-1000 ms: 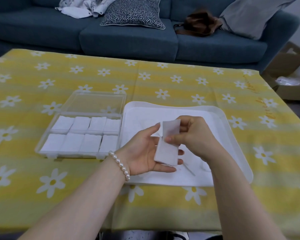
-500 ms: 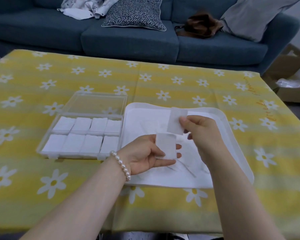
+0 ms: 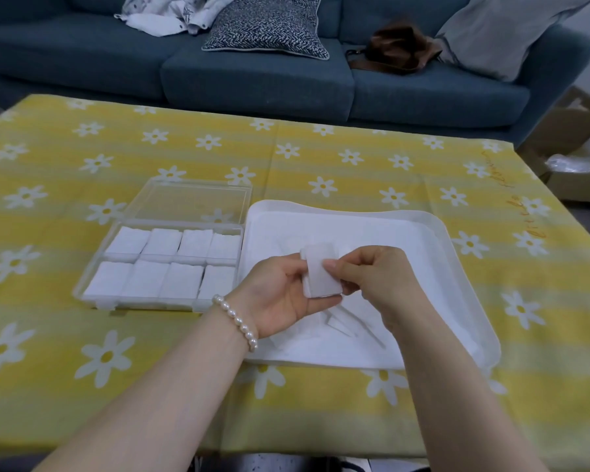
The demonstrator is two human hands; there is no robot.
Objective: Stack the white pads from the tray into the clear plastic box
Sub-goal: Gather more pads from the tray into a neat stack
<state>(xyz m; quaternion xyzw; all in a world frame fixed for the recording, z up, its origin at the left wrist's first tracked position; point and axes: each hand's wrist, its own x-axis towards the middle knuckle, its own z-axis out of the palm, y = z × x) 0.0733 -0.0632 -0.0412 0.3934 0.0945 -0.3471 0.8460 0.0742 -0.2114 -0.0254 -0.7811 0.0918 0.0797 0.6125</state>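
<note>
Since half a second earlier, the right hand point(image 3: 372, 281) had brought its single pad back down onto the pads point(image 3: 321, 272) in the left hand point(image 3: 280, 294), so that the two hands met again over the tray point(image 3: 464, 284). The small stack stood tilted in the left palm, gripped between thumb and curled fingers point(image 3: 324, 303); the right thumb and forefinger pinched its right edge. The pads appeared thin, light and soft, likely to bend or slip apart, and were probably best held by opposite edges with the stack squared. A few loose pads point(image 3: 344, 323) lay on the tray floor beneath the hands. To the left, just beside the tray, the open box point(image 3: 92, 284) held eight filled compartments, its lid laid back. Both sat on the worktop point(image 3: 355, 158), covered by a yellow daisy cloth.
</note>
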